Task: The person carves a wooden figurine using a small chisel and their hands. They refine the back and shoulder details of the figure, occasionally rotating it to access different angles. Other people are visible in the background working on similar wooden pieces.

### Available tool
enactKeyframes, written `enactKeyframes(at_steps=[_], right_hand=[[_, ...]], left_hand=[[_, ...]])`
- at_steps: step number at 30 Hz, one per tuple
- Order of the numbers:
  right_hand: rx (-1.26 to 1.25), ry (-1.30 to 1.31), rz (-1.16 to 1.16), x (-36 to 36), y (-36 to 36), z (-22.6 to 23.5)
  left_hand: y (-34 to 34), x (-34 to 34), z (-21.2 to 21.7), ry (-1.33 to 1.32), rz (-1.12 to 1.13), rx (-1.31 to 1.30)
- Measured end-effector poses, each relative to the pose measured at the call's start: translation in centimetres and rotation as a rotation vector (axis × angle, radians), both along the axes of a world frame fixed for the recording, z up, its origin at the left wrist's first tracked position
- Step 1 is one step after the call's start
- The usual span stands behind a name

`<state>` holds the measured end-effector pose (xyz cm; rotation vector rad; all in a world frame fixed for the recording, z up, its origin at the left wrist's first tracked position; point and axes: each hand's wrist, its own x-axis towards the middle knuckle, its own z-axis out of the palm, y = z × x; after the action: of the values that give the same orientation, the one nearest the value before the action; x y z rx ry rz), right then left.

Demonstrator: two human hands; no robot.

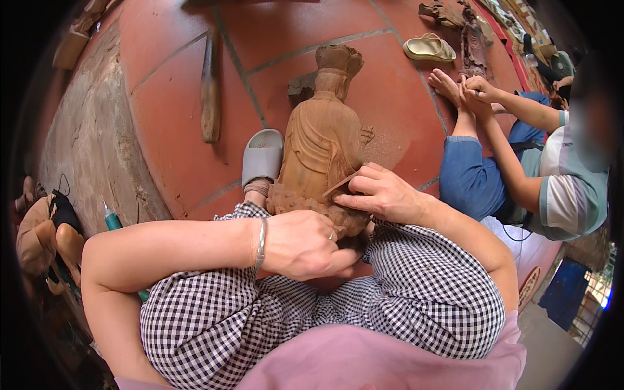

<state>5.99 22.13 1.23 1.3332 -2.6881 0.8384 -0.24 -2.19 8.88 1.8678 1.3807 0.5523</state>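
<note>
A carved wooden statue [318,133] of a robed figure with a tall headdress stands between my knees, its back and side towards me. My right hand [387,195] pinches a thin, flat brownish strip [339,186] whose end lies against the statue's lower side; its exact kind does not show. My left hand [305,244], with a metal bangle at the wrist, is closed beside the statue's base, fingers curled towards the right. What lies inside those fingers, if anything, is hidden.
A wooden mallet-like bar [210,91] lies on the red tiled floor [162,123]. A green-handled tool [112,218] is by my left arm. At right a co-worker [520,156] sits near another dark carving [473,42] and a beige sandal [429,48]. A large wood slab [97,130] lies left.
</note>
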Motion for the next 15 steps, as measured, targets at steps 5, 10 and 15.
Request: enactKeyframes(at_steps=[5,10,15], right_hand=[[0.014,0.073,-0.102,-1.8,-0.2,0.8],[-0.026,-0.011,-0.045,0.5,-0.3,0.0],[0.010,0.043,-0.132,-1.1,-1.0,0.9]], left_hand=[[0.2,2.0,5.5,-1.046,0.073,0.057],[-0.2,1.7,6.8,-1.384,0.074,0.086],[0.1,0.9,7.4,-1.391,0.084,0.088]])
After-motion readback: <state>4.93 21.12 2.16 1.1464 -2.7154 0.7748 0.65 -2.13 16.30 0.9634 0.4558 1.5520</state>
